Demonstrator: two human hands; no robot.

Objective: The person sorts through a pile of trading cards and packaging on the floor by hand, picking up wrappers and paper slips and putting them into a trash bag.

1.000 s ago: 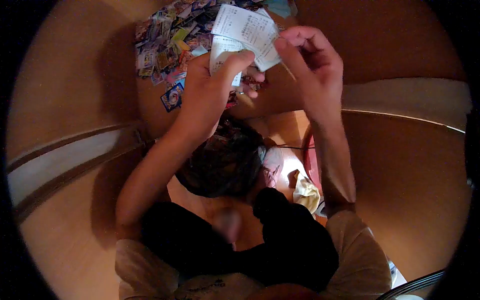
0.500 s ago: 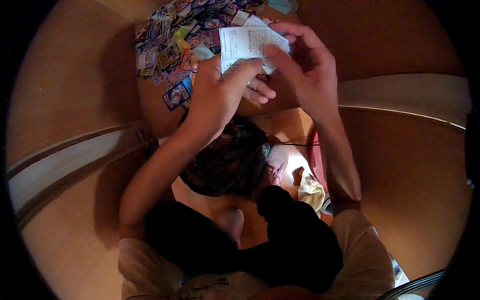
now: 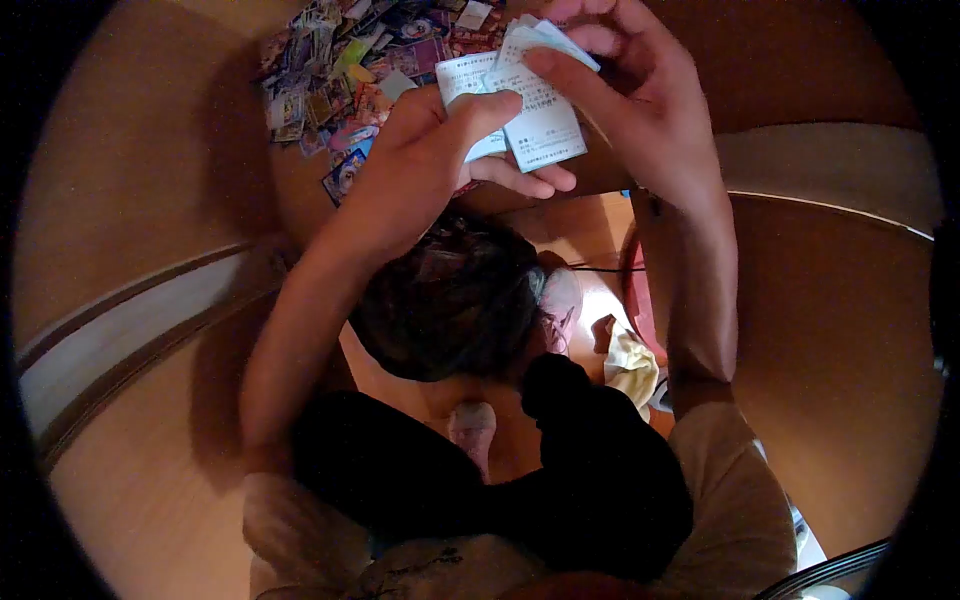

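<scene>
My left hand (image 3: pixel 425 140) is closed on a few white cards (image 3: pixel 462 76) covered in small print, its thumb pressed across their face. Overlapping them on the right, more white printed cards (image 3: pixel 548 132) fan out, gripped between the thumb and fingers of my right hand (image 3: pixel 645 95). How many cards each hand has is hard to tell, since they cover one another. Behind and left of my hands, a heap of colourful trading cards (image 3: pixel 340 90) spreads over the wooden surface (image 3: pixel 305 190).
Below the surface's edge a dark, rounded, crumpled bundle (image 3: pixel 445 320) sits between my legs. Near it are a pink shoe (image 3: pixel 560 310), a pale yellow cloth (image 3: pixel 630 365) and a thin black cable (image 3: pixel 605 268). Wooden panels rise at left and right.
My right hand has moved up and right, and its cards now fan downward over the left hand's cards. My left hand has shifted slightly.
</scene>
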